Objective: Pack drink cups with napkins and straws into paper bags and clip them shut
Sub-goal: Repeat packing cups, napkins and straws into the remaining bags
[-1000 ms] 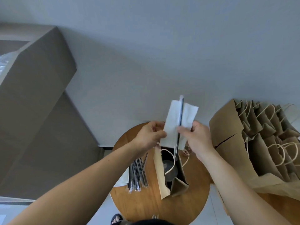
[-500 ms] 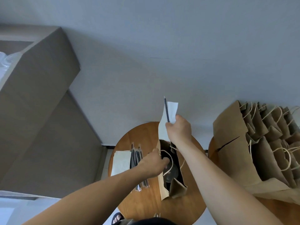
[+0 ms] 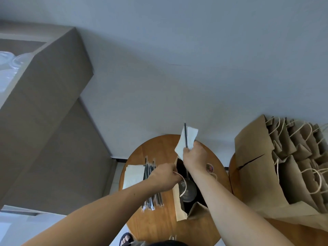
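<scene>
- While the right hand [image 3: 194, 157] pinched a napkin [image 3: 186, 141] and straw [image 3: 185, 134] together above the bag [image 3: 179, 205], the left hand [image 3: 164, 177] gripped the bag's near cord handle [image 3: 183, 188], probably to hold the mouth open for the drop.
- The bag stood at the centre of the round desk [image 3: 159, 224], with a lidded cup [image 3: 188, 190] already down inside it; napkin and straw were bunched in one fist, seemingly so both could go in beside the cup in a single move.
- Spare straws [image 3: 152, 189] lay at 9 o'clock from the bag, touching a napkin stack [image 3: 133, 176] further out the same way, both within easy reach of the left hand.
- A row of empty bags [image 3: 287, 174] leaned at 3 o'clock on a second desk, ready for later cups.
- The right forearm hid the bag's far wall and part of its mouth, so how much room remained beside the cup could not be told.
- A small round thing at 1 o'clock from the bag was too blurred to name; no clip could be made out.
</scene>
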Tool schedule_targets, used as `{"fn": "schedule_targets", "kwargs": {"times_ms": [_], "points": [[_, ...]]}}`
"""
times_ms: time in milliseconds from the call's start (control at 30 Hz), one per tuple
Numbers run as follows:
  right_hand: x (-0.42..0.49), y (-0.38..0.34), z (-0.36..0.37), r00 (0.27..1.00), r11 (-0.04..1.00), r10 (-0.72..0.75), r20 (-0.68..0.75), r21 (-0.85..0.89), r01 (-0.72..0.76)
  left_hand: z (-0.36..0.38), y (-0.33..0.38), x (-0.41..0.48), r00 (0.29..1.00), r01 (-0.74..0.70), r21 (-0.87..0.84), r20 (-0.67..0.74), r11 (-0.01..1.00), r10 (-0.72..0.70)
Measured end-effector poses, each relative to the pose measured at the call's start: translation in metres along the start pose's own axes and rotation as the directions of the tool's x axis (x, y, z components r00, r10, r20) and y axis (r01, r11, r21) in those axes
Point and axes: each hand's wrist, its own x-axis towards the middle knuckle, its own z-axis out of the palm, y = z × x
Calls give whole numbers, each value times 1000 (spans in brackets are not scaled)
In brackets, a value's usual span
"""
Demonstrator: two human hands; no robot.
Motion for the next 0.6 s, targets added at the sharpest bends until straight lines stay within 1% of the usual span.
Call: {"fn": "schedule_targets", "kwargs": {"times_ms": [67,133,233,267,333,367,467,600], "points": [[-12,19,4,1000,998,7,12,-65,-7,-3,-6,2,1000,23,-32,-19,999,-23],[-23,39,4,999,986,-23,44,-161,30,-4,-10,5,999,34,-51,-22,998,-35],[-36,73,5,980,969,-41,196,-233,87,-7,-13,8,999,19,-74,-34,997,-22],[-40,85,7,964,960,-11,266,-267,84,-7,-12,7,999,13,-86,-34,996,-16],[-43,105,12,913,938,96,397,-343,51,-9,-12,5,1000,2,-113,-22,994,-4],[-41,113,15,889,933,154,431,-359,12,-9,-12,4,1000,-5,-121,-11,993,3],[-26,122,22,844,939,269,464,-320,-123,-10,-15,-2,999,-21,-107,29,994,24],[-8,124,36,820,940,291,494,-306,-149,-14,-18,-7,999,-9,-48,37,999,11]]}}
